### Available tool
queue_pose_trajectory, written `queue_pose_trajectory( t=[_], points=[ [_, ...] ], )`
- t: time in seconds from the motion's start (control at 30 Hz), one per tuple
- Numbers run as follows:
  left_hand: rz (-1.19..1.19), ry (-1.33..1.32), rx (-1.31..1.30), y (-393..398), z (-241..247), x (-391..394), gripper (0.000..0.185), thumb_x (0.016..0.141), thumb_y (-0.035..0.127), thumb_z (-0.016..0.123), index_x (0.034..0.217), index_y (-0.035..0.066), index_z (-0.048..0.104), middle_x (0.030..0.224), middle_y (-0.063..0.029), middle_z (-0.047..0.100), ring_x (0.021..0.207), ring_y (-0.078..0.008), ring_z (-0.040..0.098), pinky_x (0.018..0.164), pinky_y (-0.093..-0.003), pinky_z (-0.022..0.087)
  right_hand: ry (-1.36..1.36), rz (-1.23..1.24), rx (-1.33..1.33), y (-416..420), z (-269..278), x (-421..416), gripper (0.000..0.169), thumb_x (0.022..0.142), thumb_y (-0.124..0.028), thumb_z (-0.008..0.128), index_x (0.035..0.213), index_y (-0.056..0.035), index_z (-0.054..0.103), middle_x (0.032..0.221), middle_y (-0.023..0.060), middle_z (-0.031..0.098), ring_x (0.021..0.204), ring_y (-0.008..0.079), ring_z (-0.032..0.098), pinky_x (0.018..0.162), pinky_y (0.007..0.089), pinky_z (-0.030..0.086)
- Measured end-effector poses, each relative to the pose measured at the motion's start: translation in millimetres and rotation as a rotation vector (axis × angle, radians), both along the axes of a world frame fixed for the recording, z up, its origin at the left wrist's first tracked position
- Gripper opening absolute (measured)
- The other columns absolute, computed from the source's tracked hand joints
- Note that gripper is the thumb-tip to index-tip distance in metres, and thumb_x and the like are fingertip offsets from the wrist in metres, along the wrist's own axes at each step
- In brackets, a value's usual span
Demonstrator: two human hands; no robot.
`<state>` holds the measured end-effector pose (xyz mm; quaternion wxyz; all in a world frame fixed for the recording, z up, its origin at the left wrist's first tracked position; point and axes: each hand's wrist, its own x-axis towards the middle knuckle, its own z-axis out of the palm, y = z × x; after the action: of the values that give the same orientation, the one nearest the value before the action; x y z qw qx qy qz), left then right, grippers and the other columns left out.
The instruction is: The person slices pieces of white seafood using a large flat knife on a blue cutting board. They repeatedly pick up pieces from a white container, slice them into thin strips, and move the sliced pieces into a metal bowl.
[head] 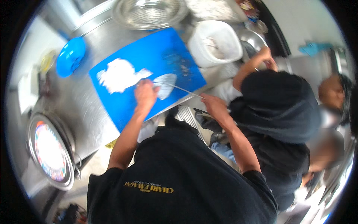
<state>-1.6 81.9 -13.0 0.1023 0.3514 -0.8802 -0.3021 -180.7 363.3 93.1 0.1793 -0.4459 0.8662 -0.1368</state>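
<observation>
My right hand (215,107) grips a long, thin-bladed knife (186,90) by its handle. The blade slants left across a pale grey, flat piece of food (167,87), possibly fish or squid, on a blue cutting board (112,107). My left hand (146,93) is at the narrow left end of that piece, fingers bent downward; blur hides whether they grip it. Just beyond the left hand lies a heap of white food pieces (119,75), too bright to make out in detail. Dark wet marks stain the board's right part.
Beyond the board are a metal colander (149,12) and a white plastic tub (215,44) with pale pieces inside. A blue bowl (70,57) and a large metal pot (50,152) stand left on the steel table (89,134). Close on my right, a co-worker (279,106) works at a metal bowl (253,40).
</observation>
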Motion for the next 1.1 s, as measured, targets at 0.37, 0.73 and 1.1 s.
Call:
queue_pose_trajectory(
  t=[0.37,0.73,1.1],
  points=[
    [0.005,-0.089,0.153,0.1,6.4,-7.4,0.023,0.095,0.021,0.077,0.105,0.001,0.074,0.101,-0.0226,0.079,0.102,-0.0448,0.075,0.089,-0.0554,0.059,0.041,-0.114,0.005,22.9,14.8,35.3,0.027,0.104,-0.015,0.061,0.128,-0.0117,0.073,0.103,0.0207,0.078,0.101,0.0445,0.073,0.086,0.0544,0.056],
    [-0.06,0.018,0.25,-24.1,36.9,3.8,0.025,0.099,0.013,0.073,0.117,0.0,0.064,0.108,-0.0289,0.075,0.101,-0.046,0.073,0.089,-0.053,0.055,-0.36,-0.621,-0.11,34.9,-3.5,86.8,0.043,0.107,-0.024,0.067,0.136,0.0073,0.064,0.119,0.0322,0.075,0.117,0.0445,0.073,0.098,0.0467,0.056],
    [0.135,0.088,0.271,-38.1,4.3,20.2,0.026,0.099,0.02,0.074,0.104,-0.005,0.068,0.088,-0.0205,0.075,0.078,-0.0334,0.072,0.072,-0.0464,0.054,-0.36,-0.388,-0.105,-38.1,8.5,102.5,0.038,0.111,-0.03,0.06,0.135,-0.0018,0.063,0.109,0.0315,0.074,0.105,0.0551,0.069,0.085,0.0593,0.054]
  ],
)
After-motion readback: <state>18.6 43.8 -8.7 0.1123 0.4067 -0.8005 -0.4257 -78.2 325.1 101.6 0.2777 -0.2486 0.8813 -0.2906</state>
